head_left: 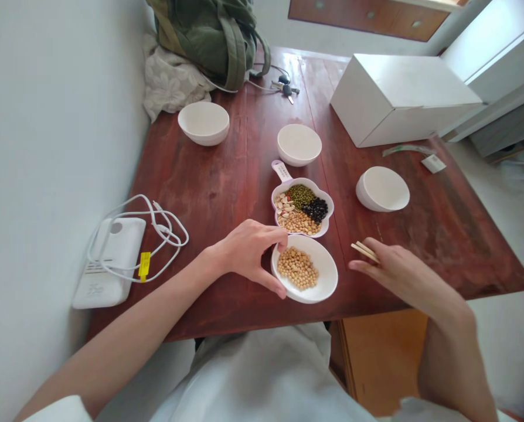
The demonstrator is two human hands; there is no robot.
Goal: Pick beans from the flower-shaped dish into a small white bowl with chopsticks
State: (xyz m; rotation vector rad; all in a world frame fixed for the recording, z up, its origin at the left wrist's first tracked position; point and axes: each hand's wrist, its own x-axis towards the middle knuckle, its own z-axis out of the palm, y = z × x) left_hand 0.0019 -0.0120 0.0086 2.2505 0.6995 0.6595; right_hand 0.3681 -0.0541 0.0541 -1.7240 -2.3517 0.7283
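Observation:
My left hand (253,252) grips the left rim of a white bowl (327,280), thumb outside and fingers at the edge. Soybeans (298,268) lie in that bowl. Just beyond it is a flower-shaped dish (282,171) with a short handle and a purple rim. It holds green mung beans (300,196), black beans (316,210), peanuts (283,205) and more soybeans (299,223), each kind in its own area. To the right of the bowl, my right hand (389,264) is closed around chopsticks (364,252); their tips point left above the table, holding nothing visible.
Three other white bowls stand farther back: left (204,123), middle (299,144) and right (382,189). A white box (402,99) sits at the back right. A power bank (112,258) with a coiled cable lies left. A green bag (204,41) and keys (287,89) are at the back.

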